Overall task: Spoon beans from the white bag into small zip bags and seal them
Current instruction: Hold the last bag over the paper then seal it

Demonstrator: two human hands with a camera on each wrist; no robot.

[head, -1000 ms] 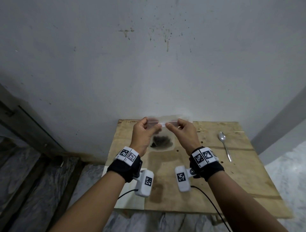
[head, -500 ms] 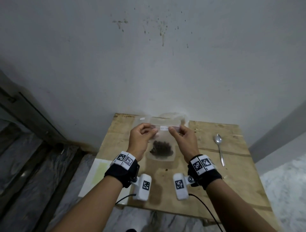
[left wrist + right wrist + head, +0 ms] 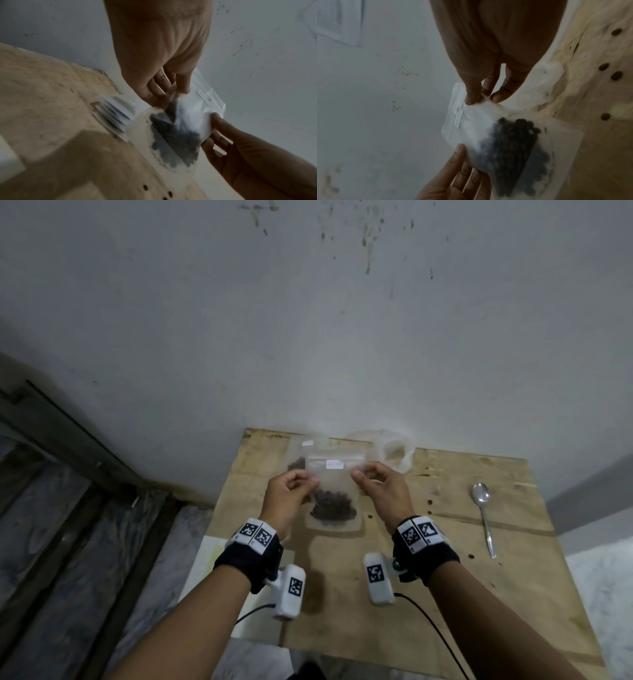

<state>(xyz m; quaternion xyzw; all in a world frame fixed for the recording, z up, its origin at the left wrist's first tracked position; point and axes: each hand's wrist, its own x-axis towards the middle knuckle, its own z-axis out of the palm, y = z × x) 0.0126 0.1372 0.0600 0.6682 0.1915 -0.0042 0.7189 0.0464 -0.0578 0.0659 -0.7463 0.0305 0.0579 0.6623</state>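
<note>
- Left hand (image 3: 289,496): thumb and fingers pinch the left edge of the small zip bag (image 3: 334,474), held upright above the desk (image 3: 445,594).
- Right hand (image 3: 383,491): pinches the bag's right edge in the same way.
- Zip bag: clear plastic; dark beans (image 3: 334,505) heaped at the bottom; a small white label (image 3: 335,464) sits near the zip strip, its writing too blurred to read.
- White bag (image 3: 394,455): at the desk's far edge, against the wall, behind the right hand.
- Second bag (image 3: 301,457): behind the left hand, apparently also holding beans.
- Spoon (image 3: 483,517): lies on the desk, well apart, to the right.
- Wrist bands (image 3: 257,535): printed with black-and-white square marker codes.
</note>
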